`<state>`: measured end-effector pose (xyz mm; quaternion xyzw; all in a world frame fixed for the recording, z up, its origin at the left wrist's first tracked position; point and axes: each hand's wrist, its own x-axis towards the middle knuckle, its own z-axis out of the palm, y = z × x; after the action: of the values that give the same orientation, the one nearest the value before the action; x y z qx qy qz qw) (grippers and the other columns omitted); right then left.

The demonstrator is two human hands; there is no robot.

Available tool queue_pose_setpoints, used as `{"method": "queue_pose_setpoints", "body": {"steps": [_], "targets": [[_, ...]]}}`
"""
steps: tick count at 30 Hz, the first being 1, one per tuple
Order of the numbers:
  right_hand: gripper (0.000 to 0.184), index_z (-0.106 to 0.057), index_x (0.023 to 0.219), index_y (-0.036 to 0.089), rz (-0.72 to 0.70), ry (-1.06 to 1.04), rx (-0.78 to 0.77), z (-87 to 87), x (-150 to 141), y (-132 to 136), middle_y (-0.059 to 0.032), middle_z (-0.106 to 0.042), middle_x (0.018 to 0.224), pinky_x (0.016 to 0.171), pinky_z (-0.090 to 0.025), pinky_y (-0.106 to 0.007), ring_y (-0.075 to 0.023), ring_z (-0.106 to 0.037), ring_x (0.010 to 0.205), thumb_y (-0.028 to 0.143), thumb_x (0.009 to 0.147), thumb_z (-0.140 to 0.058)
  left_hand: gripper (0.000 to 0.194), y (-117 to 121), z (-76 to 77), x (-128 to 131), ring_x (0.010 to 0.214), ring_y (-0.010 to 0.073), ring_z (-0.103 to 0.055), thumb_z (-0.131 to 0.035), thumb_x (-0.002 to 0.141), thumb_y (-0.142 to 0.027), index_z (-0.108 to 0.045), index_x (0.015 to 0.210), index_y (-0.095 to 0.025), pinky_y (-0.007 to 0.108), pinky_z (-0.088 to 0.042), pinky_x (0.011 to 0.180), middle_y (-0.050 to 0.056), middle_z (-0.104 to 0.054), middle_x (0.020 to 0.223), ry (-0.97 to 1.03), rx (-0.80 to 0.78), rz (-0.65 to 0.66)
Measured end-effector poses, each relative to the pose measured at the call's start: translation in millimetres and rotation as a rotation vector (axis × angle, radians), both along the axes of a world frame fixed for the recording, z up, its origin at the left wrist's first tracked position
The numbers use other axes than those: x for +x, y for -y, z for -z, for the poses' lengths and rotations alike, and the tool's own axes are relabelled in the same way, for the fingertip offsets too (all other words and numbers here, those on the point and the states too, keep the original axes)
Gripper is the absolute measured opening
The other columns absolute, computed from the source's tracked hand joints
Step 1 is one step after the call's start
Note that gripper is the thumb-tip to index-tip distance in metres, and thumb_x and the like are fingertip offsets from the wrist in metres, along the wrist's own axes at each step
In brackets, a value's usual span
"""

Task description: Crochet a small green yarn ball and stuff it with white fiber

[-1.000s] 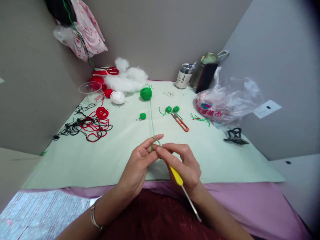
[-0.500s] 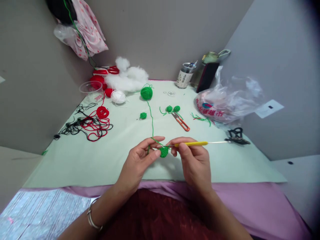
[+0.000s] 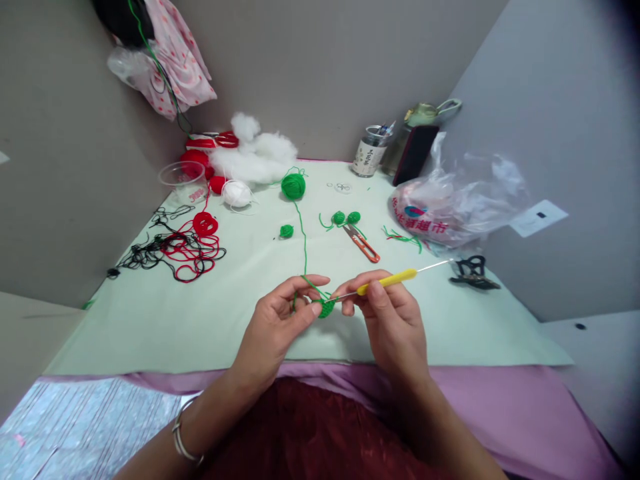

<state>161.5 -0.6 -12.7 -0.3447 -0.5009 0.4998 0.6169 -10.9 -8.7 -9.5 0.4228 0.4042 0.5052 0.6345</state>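
Observation:
My left hand (image 3: 280,319) pinches a small green crochet piece (image 3: 327,309) between thumb and fingers, and green yarn runs over its raised index finger. That yarn (image 3: 303,240) leads back across the table to a green yarn ball (image 3: 293,187). In my right hand (image 3: 390,313) is a crochet hook (image 3: 400,277) with a yellow handle, gripped between thumb and fingers. Its metal tip touches the upper edge of the green piece, and its other metal end points up to the right. The fingers of both hands hide part of the work.
Orange-handled thread snips (image 3: 363,243) lie beside two small green crocheted balls (image 3: 346,218). A smaller green ball (image 3: 287,231) sits left of the yarn. Tangled black and red yarn (image 3: 185,250) covers the left side. A plastic bag (image 3: 440,207) and a black hair claw (image 3: 473,272) are at right.
My right hand first held the hook pointing down toward me, fingers at the work. It then swung the hook level with its tip at the piece; now the handle tilts up to the right.

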Motion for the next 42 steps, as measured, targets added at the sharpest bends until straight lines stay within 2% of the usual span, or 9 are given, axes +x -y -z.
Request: {"method": "queue_pose_setpoints", "body": {"steps": [10, 16, 20, 22, 25, 28, 32, 36, 42], "targets": [[0.023, -0.074, 0.102, 0.023, 0.125, 0.346, 0.215, -5.9, 2, 11, -0.0013, -0.077, 0.094, 0.073, -0.058, -0.026, -0.0117, -0.07, 0.076, 0.02, 0.108, -0.052, 0.021, 1, -0.2, 0, 0.073, 0.0126, -0.048, -0.078, 0.086, -0.025, -0.081, 0.107, -0.027, 0.024, -0.041, 0.071, -0.001, -0.061, 0.082, -0.125, 0.053, -0.072], [0.025, -0.069, 0.117, 0.023, 0.161, 0.542, 0.485, -0.7, -1, 15, -0.0053, -0.077, 0.101, 0.078, -0.06, -0.033, -0.0166, -0.072, 0.088, 0.01, 0.104, -0.051, 0.022, 7, -7.8, 6, 0.065, 0.0103, -0.045, -0.077, 0.082, -0.018, -0.081, 0.102, -0.025, 0.023, -0.037, 0.062, -0.001, -0.064, 0.083, -0.224, 0.114, -0.199], [0.026, -0.069, 0.116, 0.022, 0.198, 0.628, 0.642, 5.0, -5, 12, -0.0083, -0.078, 0.098, 0.077, -0.061, -0.037, -0.0215, -0.074, 0.092, 0.008, 0.102, -0.052, 0.023, 11, -13.0, 14, 0.06, 0.0092, -0.043, -0.078, 0.078, -0.015, -0.081, 0.099, -0.024, 0.023, -0.037, 0.058, -0.001, -0.065, 0.081, -0.178, 0.112, -0.169], [0.026, -0.07, 0.115, 0.023, 0.23, 0.559, 0.588, 6.5, -6, 11, -0.0076, -0.078, 0.097, 0.076, -0.061, -0.037, -0.0211, -0.073, 0.09, 0.009, 0.102, -0.053, 0.026, 10, -13.0, 15, 0.063, 0.0101, -0.046, -0.08, 0.078, -0.018, -0.08, 0.103, -0.023, 0.023, -0.04, 0.062, -0.002, -0.064, 0.08, -0.105, 0.057, -0.13], [0.022, -0.074, 0.108, 0.024, 0.264, 0.371, 0.365, 6.2, -5, 11, -0.0052, -0.077, 0.096, 0.072, -0.06, -0.033, -0.0171, -0.071, 0.08, 0.015, 0.104, -0.055, 0.036, 7, -9.7, 13, 0.067, 0.0106, -0.048, -0.083, 0.08, -0.025, -0.077, 0.115, -0.025, 0.023, -0.042, 0.067, -0.002, -0.065, 0.083, 0.02, -0.016, -0.089], [0.021, -0.076, 0.102, 0.022, 0.169, 0.165, 0.193, 4.6, -4, 8, -0.0054, -0.078, 0.093, 0.069, -0.06, -0.032, -0.0159, -0.07, 0.073, 0.025, 0.106, -0.055, 0.037, 4, -5.9, 10, 0.07, 0.0107, -0.05, -0.083, 0.081, -0.028, -0.076, 0.118, -0.026, 0.024, -0.043, 0.071, -0.002, -0.065, 0.085, 0.084, -0.042, -0.066], [0.023, -0.073, 0.095, 0.02, 0.075, 0.006, 0.097, 3.2, -4, 3, -0.0062, -0.079, 0.089, 0.066, -0.06, -0.031, -0.0158, -0.07, 0.068, 0.033, 0.106, -0.056, 0.034, 2, -4.0, 7, 0.074, 0.0121, -0.052, -0.084, 0.082, -0.029, -0.078, 0.114, -0.024, 0.024, -0.044, 0.073, 0.0, -0.063, 0.086, 0.094, -0.039, -0.061], [0.022, -0.073, 0.1, 0.021, 0.084, 0.098, 0.146, 1.2, -2, 8, -0.0051, -0.079, 0.094, 0.07, -0.06, -0.031, -0.0154, -0.07, 0.073, 0.029, 0.107, -0.054, 0.032, 3, -4.6, 7, 0.075, 0.0123, -0.053, -0.083, 0.081, -0.027, -0.078, 0.113, -0.024, 0.023, -0.044, 0.071, -0.001, -0.063, 0.084, 0.024, -0.022, -0.091], [0.023, -0.073, 0.114, 0.025, 0.167, 0.403, 0.432, -1.0, -1, 20, -0.0058, -0.078, 0.101, 0.076, -0.06, -0.037, -0.0201, -0.072, 0.088, 0.017, 0.105, -0.053, 0.026, 5, -11.5, 9, 0.069, 0.0108, -0.051, -0.082, 0.079, -0.022, -0.078, 0.105, -0.023, 0.023, -0.044, 0.068, -0.001, -0.064, 0.081, -0.104, 0.042, -0.18]]}}
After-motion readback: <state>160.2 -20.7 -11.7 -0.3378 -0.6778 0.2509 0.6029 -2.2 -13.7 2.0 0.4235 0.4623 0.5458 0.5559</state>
